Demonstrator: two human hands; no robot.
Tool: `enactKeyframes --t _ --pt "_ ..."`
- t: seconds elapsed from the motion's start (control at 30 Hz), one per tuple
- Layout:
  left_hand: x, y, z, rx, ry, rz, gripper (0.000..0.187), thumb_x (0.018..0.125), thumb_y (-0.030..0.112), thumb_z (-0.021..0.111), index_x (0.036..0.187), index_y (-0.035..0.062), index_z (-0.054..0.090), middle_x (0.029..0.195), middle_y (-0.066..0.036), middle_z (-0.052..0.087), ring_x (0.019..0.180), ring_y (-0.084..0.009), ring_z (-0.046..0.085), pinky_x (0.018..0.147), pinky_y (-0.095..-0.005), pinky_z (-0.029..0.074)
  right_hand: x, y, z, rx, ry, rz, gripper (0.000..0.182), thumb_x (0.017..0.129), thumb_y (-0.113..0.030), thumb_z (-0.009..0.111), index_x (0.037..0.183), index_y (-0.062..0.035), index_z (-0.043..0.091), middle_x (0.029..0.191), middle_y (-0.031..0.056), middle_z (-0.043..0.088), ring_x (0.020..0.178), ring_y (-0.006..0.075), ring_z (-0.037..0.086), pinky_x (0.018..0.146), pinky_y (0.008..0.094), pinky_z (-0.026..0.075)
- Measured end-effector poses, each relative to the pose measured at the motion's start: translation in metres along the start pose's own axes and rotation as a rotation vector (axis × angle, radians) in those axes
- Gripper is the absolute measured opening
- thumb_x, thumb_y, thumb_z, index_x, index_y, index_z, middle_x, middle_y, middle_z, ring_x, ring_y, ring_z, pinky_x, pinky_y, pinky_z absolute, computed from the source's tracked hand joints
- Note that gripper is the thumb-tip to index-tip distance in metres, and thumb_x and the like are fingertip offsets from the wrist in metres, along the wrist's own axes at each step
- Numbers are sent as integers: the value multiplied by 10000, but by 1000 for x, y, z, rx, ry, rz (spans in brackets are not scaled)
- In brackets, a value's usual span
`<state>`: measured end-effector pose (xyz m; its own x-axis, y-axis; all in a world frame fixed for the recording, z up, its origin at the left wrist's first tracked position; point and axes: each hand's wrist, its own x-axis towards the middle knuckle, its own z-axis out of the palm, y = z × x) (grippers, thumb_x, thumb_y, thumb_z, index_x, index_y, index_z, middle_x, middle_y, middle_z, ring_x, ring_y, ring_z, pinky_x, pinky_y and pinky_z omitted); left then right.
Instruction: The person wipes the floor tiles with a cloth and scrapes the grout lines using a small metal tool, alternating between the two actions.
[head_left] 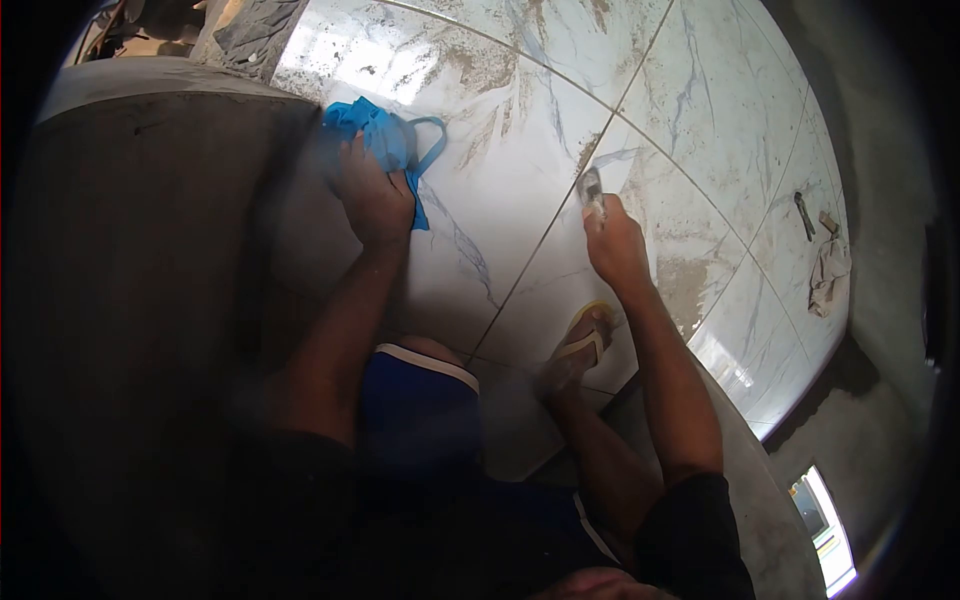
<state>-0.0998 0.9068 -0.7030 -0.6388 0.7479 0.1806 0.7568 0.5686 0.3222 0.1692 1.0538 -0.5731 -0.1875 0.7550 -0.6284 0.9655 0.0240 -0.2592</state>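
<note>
My left hand [378, 196] presses a bunched blue cloth [388, 140] with a loop of strap onto the white marbled tile floor [520, 210], near the dark wall at the left. To the right, my right hand [617, 240] is closed around a small scraper-like tool [592, 188]. Its grey end points away from me and lies over the tiles beside a dark joint line. Part of the tool is hidden by my fingers, and its exact shape is hard to tell. Greyish dirt marks the tiles around both hands.
My sandalled foot [590, 338] rests on the tiles below my right hand. At the far right lie a dark slim tool [804, 216] and a crumpled pale cloth [829, 275]. Grey rubble [250, 35] sits at the top left, beside the dark wall [160, 260].
</note>
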Motion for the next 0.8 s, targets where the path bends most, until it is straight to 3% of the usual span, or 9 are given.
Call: enactKeyframes --t 0.1,0.13,0.23,0.43,0.5,0.6,0.7,0.8 --pt "1 -1 1 15 25 14 497 939 206 612 1380 3 507 1531 -119 484 1457 -390 390 1188 -635 266 -20 18 13 -452 -18 -668 171 949 -177 614 1091 -92 656 880 131 638 858 294 677 758 461 507" --pt "-1 -2 1 15 21 10 499 939 208 610 1380 -1 508 1531 -119 482 1453 -390 393 1189 -626 269 -21 25 16 -618 38 -916 173 870 -151 637 1039 -137 670 859 68 570 862 245 622 790 421 477" --pt "-1 0 0 8 13 8 503 940 212 604 1382 -11 510 1531 -121 476 1443 -391 403 1192 -599 279 -13 31 22 -751 -30 -1212 103 845 -181 644 930 -131 674 883 37 613 889 217 607 852 405 474" --pt "3 -3 0 14 11 16 526 940 200 585 1405 -27 487 1526 -139 472 1436 -408 404 1195 -584 281 34 31 2 -845 -57 -1411 139 885 -202 605 1010 -171 659 931 38 586 944 214 587 905 433 478" --pt "3 1 -2 3 12 14 539 940 194 576 1417 -36 472 1526 -154 467 1438 -414 401 1194 -584 279 87 40 -26 -797 33 -1545 203 897 -214 608 1094 -193 656 984 34 602 998 209 593 926 445 479" --pt "2 -1 0 -8 -19 3 555 941 191 558 1434 -40 451 1526 -174 463 1438 -422 400 1191 -589 275 152 16 -103 -963 84 -1310 221 866 -153 625 1074 -220 660 950 17 584 984 190 581 955 405 442" --pt "3 -2 0 18 -3 57 574 926 172 547 1448 -40 439 1527 -189 457 1440 -429 397 1186 -581 290 134 19 -92 -1007 188 -1270 190 874 -149 612 1048 -211 659 947 17 575 989 192 576 974 395 433" --pt "5 0 -4 19 -29 42 602 906 153 540 1463 -43 422 1531 -193 453 1444 -437 392 1184 -558 308 136 29 -93 -822 260 -1197 167 869 -146 619 1016 -203 676 931 20 579 979 194 584 984 428 445"
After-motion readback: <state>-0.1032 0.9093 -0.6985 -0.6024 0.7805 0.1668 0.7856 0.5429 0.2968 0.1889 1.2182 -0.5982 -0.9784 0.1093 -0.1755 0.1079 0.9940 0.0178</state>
